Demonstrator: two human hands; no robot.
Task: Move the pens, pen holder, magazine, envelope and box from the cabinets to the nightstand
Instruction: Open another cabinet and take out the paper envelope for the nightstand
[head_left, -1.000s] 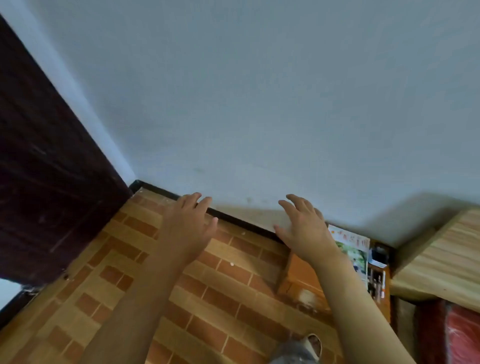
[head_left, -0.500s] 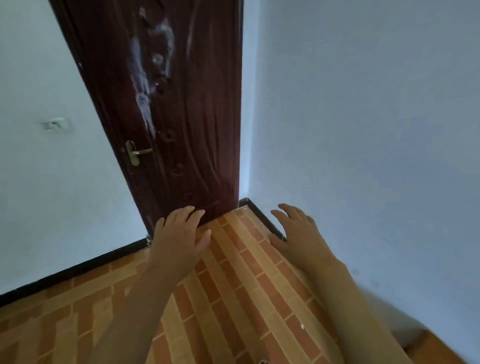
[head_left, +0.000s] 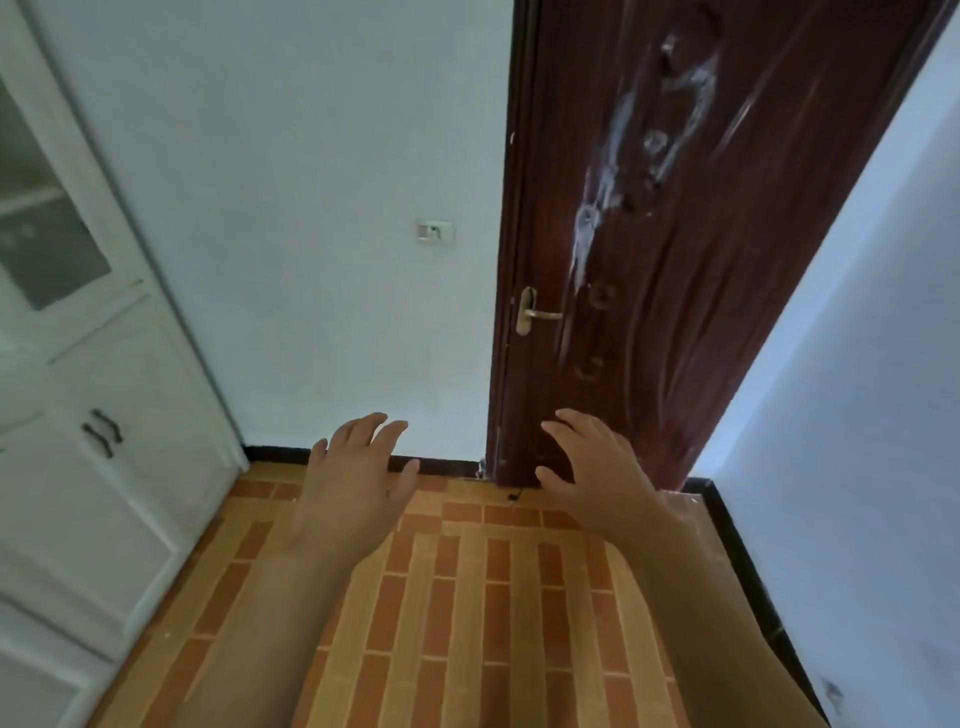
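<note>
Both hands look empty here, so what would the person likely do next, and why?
Probably turn further left toward the white cabinet and reach for its dark handles. Both the left hand and right hand hang open over the floor holding nothing, and no pens, magazine, envelope or box are in view.

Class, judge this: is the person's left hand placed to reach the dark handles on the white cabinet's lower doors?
Probably yes: the open, empty left hand has bare floor between it and the dark handles on the white cabinet.
</note>
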